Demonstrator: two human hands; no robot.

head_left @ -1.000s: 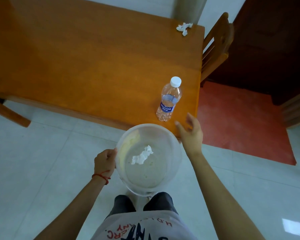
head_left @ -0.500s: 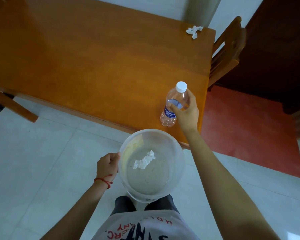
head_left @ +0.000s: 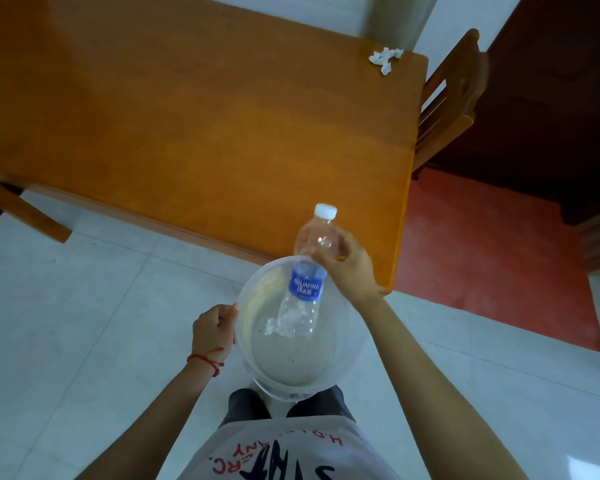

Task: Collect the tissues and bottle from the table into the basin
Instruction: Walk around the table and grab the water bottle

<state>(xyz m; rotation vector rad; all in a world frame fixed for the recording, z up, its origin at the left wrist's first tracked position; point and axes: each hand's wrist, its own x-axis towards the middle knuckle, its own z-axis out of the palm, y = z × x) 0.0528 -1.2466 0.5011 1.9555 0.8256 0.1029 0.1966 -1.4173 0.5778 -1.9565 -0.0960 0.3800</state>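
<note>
My right hand (head_left: 352, 268) grips the upper part of a clear plastic bottle (head_left: 305, 289) with a blue label and white cap. The bottle hangs tilted over the translucent white basin (head_left: 340, 358), its base low inside the bowl. My left hand (head_left: 213, 329) holds the basin's left rim, off the near edge of the table. A crumpled tissue (head_left: 269, 328) lies in the basin, mostly hidden behind the bottle's base. Another crumpled white tissue (head_left: 384, 58) lies at the far right corner of the orange wooden table (head_left: 194, 126).
A wooden chair (head_left: 447, 98) stands against the table's right side. A red mat (head_left: 492, 258) covers the floor to the right, next to dark wooden furniture. A chair or bench part (head_left: 18, 213) juts out at the left under the table edge. White tiles lie around me.
My right hand closed on the bottle on the table, lifted it and brought it back and down over the basin. The left hand kept holding the basin's rim.
</note>
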